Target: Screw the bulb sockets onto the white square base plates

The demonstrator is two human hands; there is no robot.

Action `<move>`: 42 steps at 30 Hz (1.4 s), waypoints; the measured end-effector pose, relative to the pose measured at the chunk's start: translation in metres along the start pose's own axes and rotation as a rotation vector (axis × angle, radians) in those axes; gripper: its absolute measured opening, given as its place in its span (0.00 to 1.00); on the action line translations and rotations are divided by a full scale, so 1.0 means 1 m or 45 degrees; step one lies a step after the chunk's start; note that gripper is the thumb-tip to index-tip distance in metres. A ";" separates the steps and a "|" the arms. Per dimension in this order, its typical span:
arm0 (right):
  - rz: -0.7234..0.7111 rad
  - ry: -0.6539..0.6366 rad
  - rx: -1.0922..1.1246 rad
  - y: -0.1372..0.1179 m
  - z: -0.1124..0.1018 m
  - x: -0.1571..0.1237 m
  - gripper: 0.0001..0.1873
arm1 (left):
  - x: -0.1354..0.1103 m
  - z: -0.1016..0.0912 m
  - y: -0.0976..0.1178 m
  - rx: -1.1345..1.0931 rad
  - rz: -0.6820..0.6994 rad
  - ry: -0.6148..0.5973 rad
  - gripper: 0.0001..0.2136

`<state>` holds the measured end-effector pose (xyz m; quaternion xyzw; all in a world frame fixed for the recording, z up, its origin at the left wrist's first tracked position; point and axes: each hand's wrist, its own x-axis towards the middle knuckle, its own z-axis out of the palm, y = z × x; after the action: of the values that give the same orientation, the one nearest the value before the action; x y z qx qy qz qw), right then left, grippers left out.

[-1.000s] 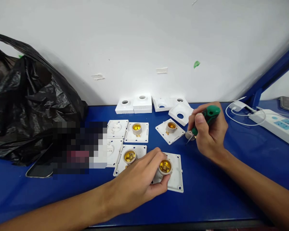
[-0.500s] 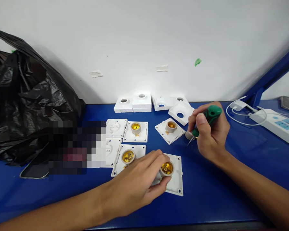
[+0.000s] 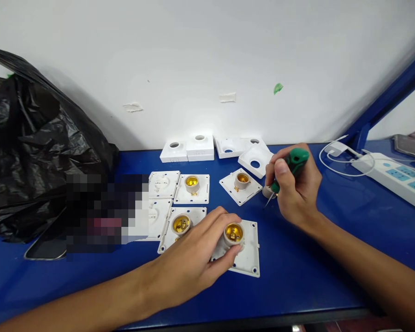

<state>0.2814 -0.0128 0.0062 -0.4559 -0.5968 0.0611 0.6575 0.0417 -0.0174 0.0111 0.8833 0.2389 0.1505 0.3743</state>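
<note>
Two bare hands work over a blue worktop [image 3: 297, 272]. Left hand [image 3: 193, 263] has its grip closed round the brass-lined socket of a white lamp holder [image 3: 240, 246] lying flat near the front edge, thumb and fingers touching the collar. Right hand [image 3: 295, 189] holds a green-handled screwdriver [image 3: 288, 168] in a tight grip, tip pointing down just beside a small white part [image 3: 268, 191]. More lamp holders [image 3: 193, 188] and white covers [image 3: 188, 150] lie behind; a black bag [image 3: 38, 147] sits far left, a power strip [image 3: 397, 177] far right
</note>
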 end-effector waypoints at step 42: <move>0.048 -0.068 -0.026 0.001 -0.002 0.008 0.11 | 0.007 -0.034 0.025 0.216 0.026 -0.327 0.08</move>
<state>0.2856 -0.0084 0.0120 -0.4719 -0.6060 0.0797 0.6354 0.0402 -0.0085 0.0527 0.9261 0.1918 0.0195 0.3242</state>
